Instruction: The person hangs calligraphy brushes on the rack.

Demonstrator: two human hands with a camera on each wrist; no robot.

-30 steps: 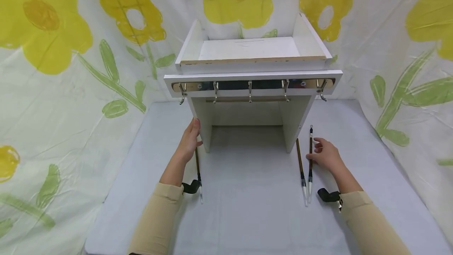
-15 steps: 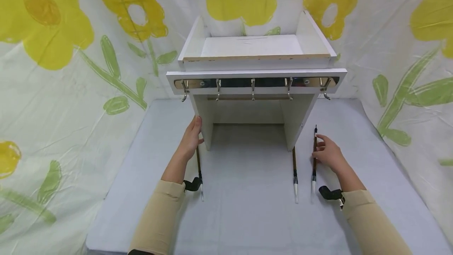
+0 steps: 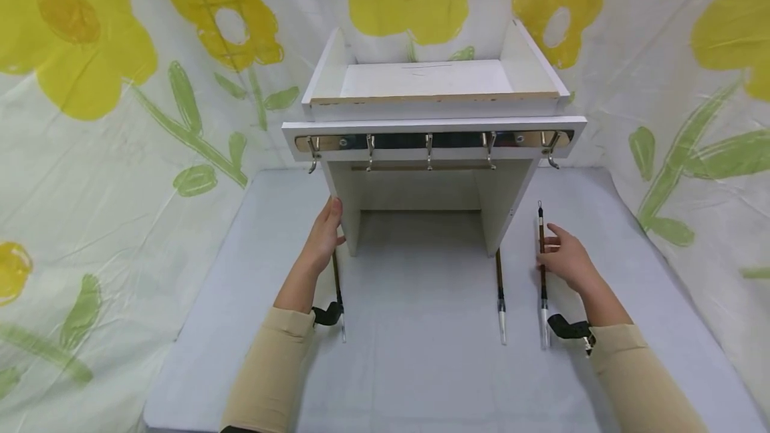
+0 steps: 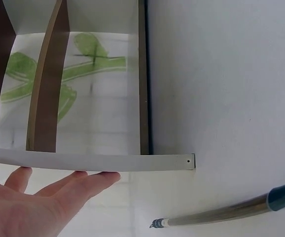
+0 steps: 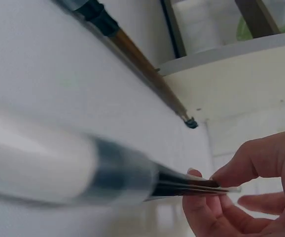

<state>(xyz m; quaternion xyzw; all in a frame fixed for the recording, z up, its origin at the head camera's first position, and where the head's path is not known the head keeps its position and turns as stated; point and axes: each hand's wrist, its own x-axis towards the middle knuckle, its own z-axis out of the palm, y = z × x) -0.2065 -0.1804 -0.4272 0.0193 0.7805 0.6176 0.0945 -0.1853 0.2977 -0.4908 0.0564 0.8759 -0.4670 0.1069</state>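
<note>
A white shelf unit (image 3: 505,199) with a row of hooks stands ahead of me. My left hand (image 3: 321,236) rests against its left side panel; in the left wrist view the fingers (image 4: 90,185) lie straight along that panel. To the right of the unit, my right hand (image 3: 565,259) pinches a calligraphy brush (image 5: 44,158) between thumb and fingers, its capped tip pointing toward me. A second brush (image 3: 500,282) lies by the unit's right leg. Beside the left leg is a third brush (image 3: 337,279), partly hidden behind the left hand and wrist camera.
The metal hook rail (image 3: 397,143) juts out over the unit's front opening. An open tray-like top (image 3: 424,79) sits above it. A pale table (image 3: 421,366) carries everything, and a flower-printed curtain (image 3: 120,172) surrounds it at the back and sides.
The right hand has moved right with its brush, widening the gap from the second brush. That second brush, slanted earlier, now lies nearly straight by the right leg. The left hand stays at the panel.
</note>
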